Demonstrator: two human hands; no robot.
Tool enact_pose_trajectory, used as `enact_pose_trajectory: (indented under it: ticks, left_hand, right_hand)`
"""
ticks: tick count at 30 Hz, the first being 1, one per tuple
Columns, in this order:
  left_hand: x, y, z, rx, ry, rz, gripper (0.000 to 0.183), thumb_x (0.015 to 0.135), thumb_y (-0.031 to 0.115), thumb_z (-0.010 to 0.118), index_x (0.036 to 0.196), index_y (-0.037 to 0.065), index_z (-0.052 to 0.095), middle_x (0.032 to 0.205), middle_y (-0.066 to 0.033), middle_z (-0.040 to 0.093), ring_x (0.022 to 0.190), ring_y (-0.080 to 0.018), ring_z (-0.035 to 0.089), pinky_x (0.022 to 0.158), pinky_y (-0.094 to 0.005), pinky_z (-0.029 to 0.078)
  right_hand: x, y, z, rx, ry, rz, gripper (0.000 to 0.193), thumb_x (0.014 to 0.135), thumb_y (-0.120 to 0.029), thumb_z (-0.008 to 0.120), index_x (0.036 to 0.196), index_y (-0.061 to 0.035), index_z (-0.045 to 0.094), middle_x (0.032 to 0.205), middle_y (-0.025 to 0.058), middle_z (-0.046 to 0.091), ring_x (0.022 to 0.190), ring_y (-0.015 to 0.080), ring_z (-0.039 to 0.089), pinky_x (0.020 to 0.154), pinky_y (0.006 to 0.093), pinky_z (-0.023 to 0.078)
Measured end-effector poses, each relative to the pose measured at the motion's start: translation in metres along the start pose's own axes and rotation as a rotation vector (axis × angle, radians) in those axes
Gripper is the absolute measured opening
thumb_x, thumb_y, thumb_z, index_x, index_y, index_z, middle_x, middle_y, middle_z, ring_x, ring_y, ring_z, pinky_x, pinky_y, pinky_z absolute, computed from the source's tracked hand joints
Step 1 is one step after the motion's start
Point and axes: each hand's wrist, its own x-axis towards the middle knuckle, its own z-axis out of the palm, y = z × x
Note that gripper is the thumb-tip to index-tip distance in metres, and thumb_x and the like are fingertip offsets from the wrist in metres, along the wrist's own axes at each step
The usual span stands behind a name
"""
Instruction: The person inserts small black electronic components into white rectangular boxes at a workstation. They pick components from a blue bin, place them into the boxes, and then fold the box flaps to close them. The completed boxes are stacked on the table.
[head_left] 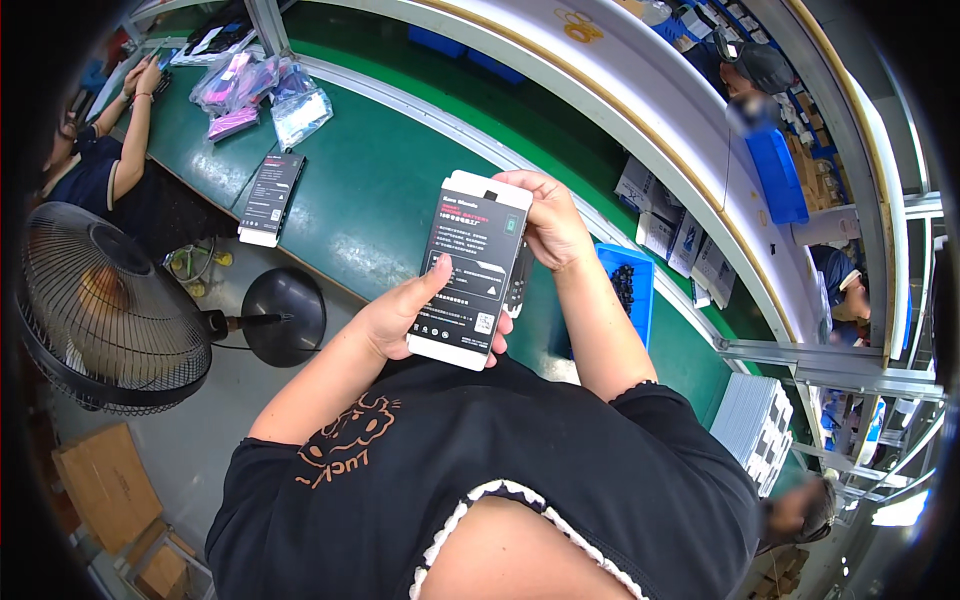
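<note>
A slim black cardboard box [465, 265] with white ends and small red and white print is held in front of my chest. My left hand [400, 312] grips its lower part, thumb across the printed face and fingertips showing at the far lower edge. At the upper right corner, my right hand [548, 218] has its fingers closed on the box beside the white top flap. A dark printed edge [519, 278] shows just right of the box; whether it belongs to a second box I cannot tell. A similar black box [271, 198] lies on the green table to the left.
On the green table [370, 130] lie clear bags with pink and silvery packets [240, 90]. A blue bin [628, 290] of small dark items stands right of my right forearm. White boxes [755, 425] are stacked farther right. A fan [115, 305] stands left; another person [110, 160] sits beyond it.
</note>
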Motion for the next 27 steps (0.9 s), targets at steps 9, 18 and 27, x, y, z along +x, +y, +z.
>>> enact_pose_trajectory:
  ticks: [9, 18, 27]
  left_hand:
    - [-0.003, 0.001, 0.008, 0.217, 0.173, 0.058, 0.062, 0.089, 0.051, 0.047, 0.118, -0.004, 0.046, 0.098, -0.0199, 0.062, 0.088, -0.0300, 0.065, 0.075, -0.0421, 0.056]
    - [0.002, 0.001, 0.001, 0.497, 0.404, 0.288, 0.050, 0.093, 0.037, 0.049, 0.120, -0.004, 0.043, 0.106, -0.0178, 0.060, 0.096, -0.0243, 0.061, 0.083, -0.0353, 0.051]
    - [0.000, 0.023, 0.000, 0.878, 0.686, 0.868, 0.036, 0.088, 0.003, 0.058, 0.120, -0.002, 0.043, 0.101, -0.0100, 0.053, 0.083, -0.0131, 0.059, 0.071, -0.0236, 0.050]
  right_hand:
    - [-0.004, 0.003, 0.011, -0.427, 0.195, -0.199, 0.018, 0.085, -0.005, 0.058, 0.101, 0.0041, 0.059, 0.088, 0.0092, 0.065, 0.072, 0.0135, 0.063, 0.065, 0.0241, 0.051]
    - [-0.031, 0.013, 0.045, -0.199, 0.212, -0.215, 0.040, 0.085, -0.008, 0.062, 0.120, 0.0045, 0.045, 0.085, 0.0069, 0.061, 0.077, 0.0094, 0.058, 0.068, 0.0221, 0.047]
    - [-0.037, 0.022, 0.050, -0.298, 0.156, -0.265, 0.051, 0.086, -0.002, 0.059, 0.129, -0.0003, 0.031, 0.083, 0.0090, 0.059, 0.079, 0.0102, 0.059, 0.069, 0.0210, 0.047]
